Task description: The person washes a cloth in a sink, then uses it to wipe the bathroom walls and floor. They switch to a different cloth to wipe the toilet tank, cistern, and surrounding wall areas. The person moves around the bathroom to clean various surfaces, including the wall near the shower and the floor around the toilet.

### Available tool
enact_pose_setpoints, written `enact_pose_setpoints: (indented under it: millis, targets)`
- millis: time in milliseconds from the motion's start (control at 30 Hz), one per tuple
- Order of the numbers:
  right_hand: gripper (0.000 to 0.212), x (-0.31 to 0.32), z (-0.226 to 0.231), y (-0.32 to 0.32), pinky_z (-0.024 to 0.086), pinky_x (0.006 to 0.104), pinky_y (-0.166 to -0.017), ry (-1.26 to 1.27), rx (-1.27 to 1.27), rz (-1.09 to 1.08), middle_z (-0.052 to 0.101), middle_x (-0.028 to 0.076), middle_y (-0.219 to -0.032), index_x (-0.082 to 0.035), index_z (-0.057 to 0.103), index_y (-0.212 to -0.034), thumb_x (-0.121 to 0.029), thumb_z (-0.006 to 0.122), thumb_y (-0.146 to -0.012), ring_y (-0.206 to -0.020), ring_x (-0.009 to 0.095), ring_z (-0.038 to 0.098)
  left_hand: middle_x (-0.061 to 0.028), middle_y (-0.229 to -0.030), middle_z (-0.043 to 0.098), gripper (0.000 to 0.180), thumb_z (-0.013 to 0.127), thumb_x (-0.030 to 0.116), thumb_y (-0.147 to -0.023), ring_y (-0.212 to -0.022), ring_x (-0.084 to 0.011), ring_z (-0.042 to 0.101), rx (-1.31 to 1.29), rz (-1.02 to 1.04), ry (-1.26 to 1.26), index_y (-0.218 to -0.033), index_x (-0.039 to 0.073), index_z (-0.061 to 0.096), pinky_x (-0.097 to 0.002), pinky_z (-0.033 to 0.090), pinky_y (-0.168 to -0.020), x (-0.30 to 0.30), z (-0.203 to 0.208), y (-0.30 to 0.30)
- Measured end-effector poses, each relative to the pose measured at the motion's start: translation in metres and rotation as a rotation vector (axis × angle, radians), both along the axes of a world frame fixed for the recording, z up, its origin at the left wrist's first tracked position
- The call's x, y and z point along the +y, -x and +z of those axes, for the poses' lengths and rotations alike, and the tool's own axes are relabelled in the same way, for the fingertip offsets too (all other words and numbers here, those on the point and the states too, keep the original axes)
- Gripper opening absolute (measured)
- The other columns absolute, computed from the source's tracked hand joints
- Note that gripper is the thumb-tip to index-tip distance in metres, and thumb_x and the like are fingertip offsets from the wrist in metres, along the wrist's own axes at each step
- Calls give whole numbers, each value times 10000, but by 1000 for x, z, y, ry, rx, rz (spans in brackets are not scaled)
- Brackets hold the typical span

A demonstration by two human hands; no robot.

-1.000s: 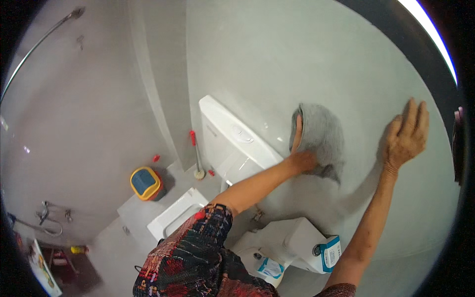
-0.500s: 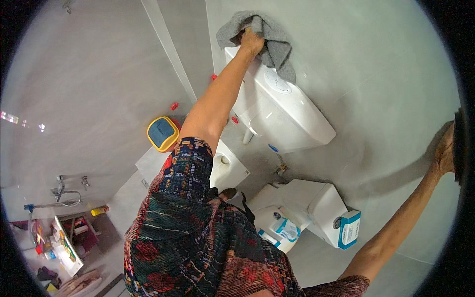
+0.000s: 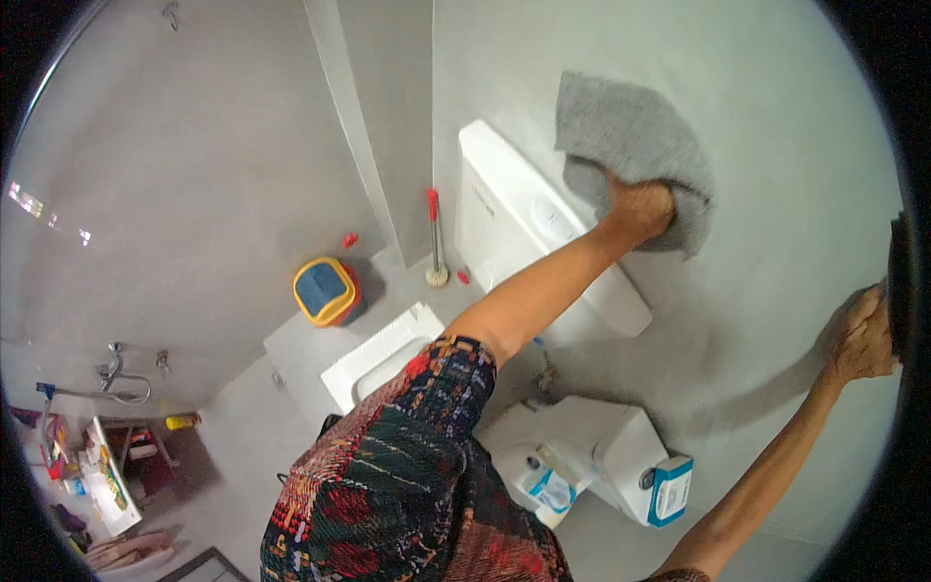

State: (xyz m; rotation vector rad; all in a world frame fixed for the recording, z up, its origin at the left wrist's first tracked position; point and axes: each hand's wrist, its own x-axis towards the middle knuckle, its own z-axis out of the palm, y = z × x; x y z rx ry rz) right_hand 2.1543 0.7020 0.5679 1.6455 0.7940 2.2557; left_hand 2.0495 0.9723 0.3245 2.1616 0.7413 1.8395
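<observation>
My left hand (image 3: pixel 637 206) presses a grey cloth (image 3: pixel 627 155) flat against the pale grey wall, just above the white wall-mounted cistern (image 3: pixel 529 228). The arm reaches up from a dark patterned sleeve (image 3: pixel 412 456). My right hand (image 3: pixel 861 338) rests flat on the same wall at the far right edge of the picture, holding nothing.
A white squat pan (image 3: pixel 380 357) lies in the floor below. A red-handled brush (image 3: pixel 434 238) stands in the corner beside a yellow and blue container (image 3: pixel 326 290). A white box (image 3: pixel 606 451) with blue cartons (image 3: pixel 669 490) sits low on the wall. Taps and shelves (image 3: pixel 102 451) are at lower left.
The view has swung, so the cistern and cloth shifted right in the picture. My left hand has kept sliding the cloth over the wall. My right hand stays planted on the wall.
</observation>
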Motion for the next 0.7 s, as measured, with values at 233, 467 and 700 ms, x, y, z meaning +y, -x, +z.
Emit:
enact_pose_setpoints:
  millis: [233,467,700]
  targets:
    - [387,32,-17,34,451,279,-849,-32,145,178,506,58,-1245,-269,513,-1273,-226,480,-890,-1059,169,518,-172,-1232,484,494,596,185,-692,-1156,-358,424,699,-217,311,-1164,52,533,-556,315,-913,20,-3,33]
    - [407,28,-22,52,361,381,-981,-19,136,273,451,128,-1311,-197,514,-1276,-149,458,-876,-1172,294,450,-122,-1269,478,481,568,253,-731,-1176,-326,417,435,-87,32,-1191,121,526,-526,305,-951,44,-48,-2]
    - [446,0,-52,50,311,393,-1021,-38,206,226,389,156,-1351,-173,492,-1295,-148,462,-851,-1237,300,381,-104,-1300,456,519,522,397,-783,-1225,-325,364,539,-201,-40,-1243,160,481,-486,227,-1045,64,-42,30]
